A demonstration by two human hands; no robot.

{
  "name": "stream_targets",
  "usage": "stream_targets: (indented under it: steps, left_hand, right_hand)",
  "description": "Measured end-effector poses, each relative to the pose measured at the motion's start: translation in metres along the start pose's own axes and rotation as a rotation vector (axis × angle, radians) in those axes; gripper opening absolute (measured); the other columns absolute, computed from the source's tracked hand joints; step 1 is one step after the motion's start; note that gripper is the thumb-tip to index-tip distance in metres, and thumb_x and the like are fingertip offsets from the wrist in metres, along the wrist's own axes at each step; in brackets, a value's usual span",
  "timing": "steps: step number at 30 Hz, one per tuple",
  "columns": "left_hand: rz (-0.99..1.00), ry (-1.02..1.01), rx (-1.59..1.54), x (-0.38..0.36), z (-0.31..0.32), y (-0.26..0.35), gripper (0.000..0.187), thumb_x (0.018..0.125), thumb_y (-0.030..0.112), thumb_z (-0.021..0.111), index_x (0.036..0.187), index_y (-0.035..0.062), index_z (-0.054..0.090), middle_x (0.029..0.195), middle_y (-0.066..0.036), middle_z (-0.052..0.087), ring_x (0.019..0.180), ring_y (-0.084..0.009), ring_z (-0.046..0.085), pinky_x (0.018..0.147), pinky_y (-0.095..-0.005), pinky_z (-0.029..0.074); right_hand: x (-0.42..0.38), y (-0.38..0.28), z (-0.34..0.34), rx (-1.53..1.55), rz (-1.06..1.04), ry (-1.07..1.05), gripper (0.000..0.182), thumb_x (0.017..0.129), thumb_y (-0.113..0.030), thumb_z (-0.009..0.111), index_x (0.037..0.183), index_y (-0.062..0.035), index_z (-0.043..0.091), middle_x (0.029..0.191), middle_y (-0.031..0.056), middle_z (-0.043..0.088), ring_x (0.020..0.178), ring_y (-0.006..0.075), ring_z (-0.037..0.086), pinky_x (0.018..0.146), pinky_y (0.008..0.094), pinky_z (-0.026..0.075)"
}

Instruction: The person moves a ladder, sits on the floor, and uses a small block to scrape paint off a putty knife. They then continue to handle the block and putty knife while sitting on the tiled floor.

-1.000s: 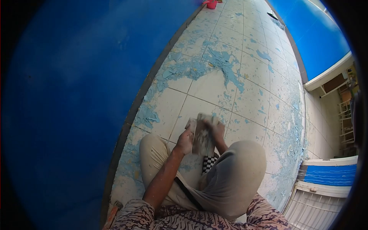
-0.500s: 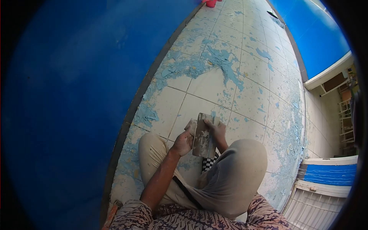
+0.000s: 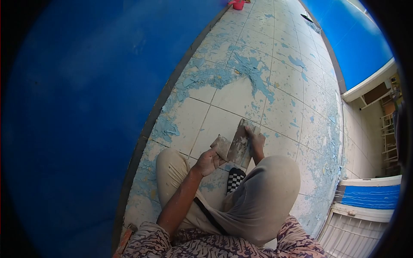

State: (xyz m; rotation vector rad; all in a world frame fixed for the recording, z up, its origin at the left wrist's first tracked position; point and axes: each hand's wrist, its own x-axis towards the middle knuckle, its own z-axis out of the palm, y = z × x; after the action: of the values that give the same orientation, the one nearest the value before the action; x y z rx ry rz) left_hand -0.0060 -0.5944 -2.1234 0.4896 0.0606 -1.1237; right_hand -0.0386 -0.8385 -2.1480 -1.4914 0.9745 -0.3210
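Note:
In front of my crossed legs, my left hand [image 3: 207, 162] is closed on a small scraper [image 3: 221, 145], whose flat, square, grey-brown blade points up and away from me. My right hand [image 3: 257, 141] grips a rectangular trowel [image 3: 239, 147] by its right side, thumb on the face. Pale smears mark that face; any handle behind it is hidden. The scraper's blade lies against or very close to the trowel's left edge. Below them shows a foot in a checkered sock [image 3: 235, 178].
Light blue paint flakes [image 3: 249, 71] litter the white tiled floor [image 3: 228, 101]. A blue wall [image 3: 77, 120] runs along the left; another blue wall [image 3: 359, 43] stands at the right beside an opening. A red container [image 3: 238, 4] sits far ahead. At lower right is a white grille [image 3: 350, 234].
The trowel has moved right and tilted, its top leaning right. The scraper has come out from behind its left side and now shows more of its blade. Both hands have shifted slightly right.

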Motion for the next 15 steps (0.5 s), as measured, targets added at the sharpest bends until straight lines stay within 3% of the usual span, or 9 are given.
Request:
stream_targets:
  steps: [2,3,5,7,9,11,13,15]
  left_hand:
    - [0.031,-0.069,-0.038,0.001,-0.003,0.005,0.046,0.106,0.032,0.047,0.145,0.0088,0.043,0.139,-0.010,0.057,0.125,-0.0244,0.058,0.107,-0.0399,0.047]
    - [0.030,-0.074,-0.036,0.005,-0.004,0.006,0.046,0.106,0.032,0.047,0.145,0.0088,0.043,0.139,-0.010,0.057,0.125,-0.0244,0.058,0.107,-0.0399,0.047]
    - [0.032,-0.045,-0.002,0.008,-0.007,-0.001,0.046,0.106,0.033,0.047,0.145,0.0090,0.043,0.140,-0.010,0.056,0.125,-0.0246,0.058,0.107,-0.0404,0.046]
    - [0.018,-0.037,0.007,0.005,-0.007,0.000,0.047,0.106,0.034,0.046,0.146,0.0089,0.042,0.140,-0.010,0.056,0.126,-0.0245,0.057,0.108,-0.0408,0.046]
    - [0.001,-0.029,0.014,0.002,-0.005,0.001,0.047,0.106,0.034,0.046,0.146,0.0087,0.042,0.140,-0.011,0.056,0.127,-0.0245,0.057,0.108,-0.0411,0.046]
    - [-0.001,-0.027,-0.056,0.005,-0.004,0.005,0.049,0.106,0.035,0.046,0.147,0.0071,0.041,0.140,-0.012,0.055,0.128,-0.0250,0.056,0.110,-0.0422,0.044]
    - [0.023,-0.019,-0.023,0.007,0.001,0.001,0.050,0.106,0.035,0.046,0.147,0.0062,0.040,0.141,-0.012,0.055,0.129,-0.0250,0.055,0.110,-0.0428,0.044]
    - [0.050,-0.005,0.018,0.007,-0.002,0.004,0.050,0.106,0.035,0.046,0.147,0.0052,0.040,0.141,-0.012,0.054,0.129,-0.0250,0.054,0.111,-0.0433,0.043]
  right_hand:
    - [-0.033,-0.010,0.013,-0.037,-0.148,-0.013,0.050,0.077,-0.040,0.084,0.091,0.0067,0.073,0.088,0.0163,0.074,0.087,0.0233,0.069,0.078,0.0416,0.051]
    - [-0.036,-0.008,0.015,-0.159,-0.183,-0.012,0.049,0.077,-0.040,0.084,0.092,0.0060,0.073,0.088,0.0161,0.074,0.086,0.0233,0.069,0.079,0.0393,0.052]
    - [-0.017,-0.016,0.007,-0.179,0.013,0.034,0.050,0.077,-0.040,0.085,0.091,0.0058,0.073,0.089,0.0157,0.074,0.087,0.0229,0.069,0.080,0.0383,0.052]
    - [-0.005,-0.023,-0.001,0.160,0.052,-0.017,0.044,0.081,-0.031,0.083,0.097,0.0084,0.071,0.087,0.0137,0.072,0.076,0.0189,0.068,0.070,0.0326,0.053]
    - [-0.018,-0.015,0.001,0.208,0.047,-0.048,0.041,0.083,-0.029,0.082,0.098,0.0077,0.071,0.087,0.0141,0.072,0.074,0.0190,0.068,0.067,0.0329,0.053]
    - [-0.038,-0.008,0.013,-0.200,-0.310,0.018,0.039,0.083,-0.028,0.082,0.097,0.0062,0.071,0.086,0.0149,0.072,0.067,0.0194,0.069,0.062,0.0344,0.056]
    - [-0.025,-0.013,0.003,-0.214,-0.236,0.026,0.040,0.083,-0.029,0.082,0.099,0.0058,0.071,0.086,0.0145,0.072,0.072,0.0211,0.070,0.066,0.0361,0.056]
    - [-0.003,-0.023,-0.006,0.153,0.045,0.048,0.045,0.083,-0.030,0.082,0.103,0.0085,0.071,0.087,0.0129,0.073,0.084,0.0220,0.069,0.077,0.0364,0.054]
